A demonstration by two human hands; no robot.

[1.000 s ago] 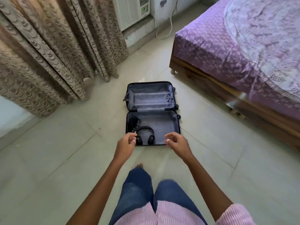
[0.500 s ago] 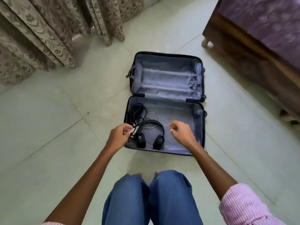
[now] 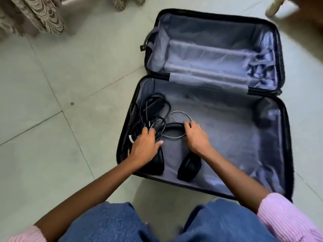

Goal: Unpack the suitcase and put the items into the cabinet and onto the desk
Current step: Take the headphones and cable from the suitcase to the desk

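Observation:
A black suitcase (image 3: 286,154) lies open flat on the floor, its grey lining showing in both halves. In the near half's left part lie black headphones (image 3: 188,165), a tangle of black cables with a charger (image 3: 154,106), and a thin grey cable (image 3: 180,113). My left hand (image 3: 146,145) reaches into the black cable tangle, fingers curled among the cords beside the left earcup. My right hand (image 3: 196,137) grips the headphones' headband at its top, over the grey cable. The far half holds nothing but straps.
Patterned curtains (image 3: 35,16) hang at the top left. A bed leg (image 3: 274,7) shows at the top right. Pale floor tiles (image 3: 61,84) surround the suitcase. My knees in blue jeans (image 3: 218,222) fill the bottom edge.
I have come down close over the suitcase. Both hands, which hovered above its near edge, have dropped inside: left onto the cables, right onto the headband.

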